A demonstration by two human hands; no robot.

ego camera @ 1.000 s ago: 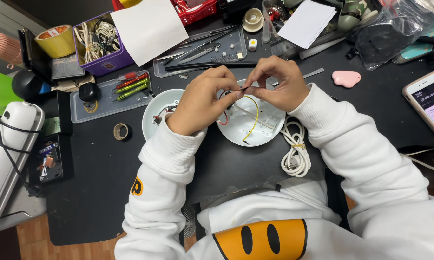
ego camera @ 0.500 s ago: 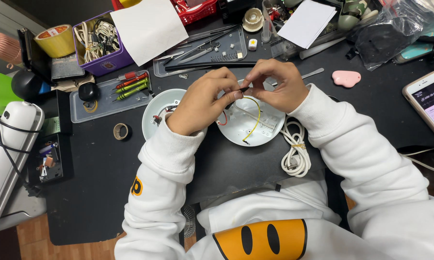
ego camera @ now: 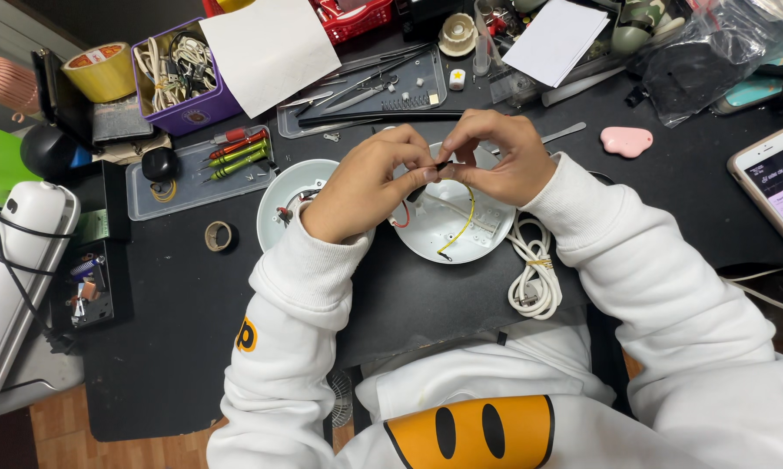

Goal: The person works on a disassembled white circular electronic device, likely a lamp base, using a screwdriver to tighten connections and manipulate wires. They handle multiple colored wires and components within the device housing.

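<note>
A single head-worn camera looked almost straight down from above the seated person's chest onto the black work mat [ego camera: 174, 347]. It sat close enough that the white sleeves filled the lower frame. The mat's far edge, crowded with trays, ran along the top.

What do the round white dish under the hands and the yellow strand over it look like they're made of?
The round white dish looks like moulded plastic: smooth, evenly white, slightly glossy, with ribs and raised bits inside. The yellow strand looks like plastic-insulated wire: thin, bending in a smooth curve, dark at its free tip. Both hands pinch its upper end, so the core is hidden.
</note>
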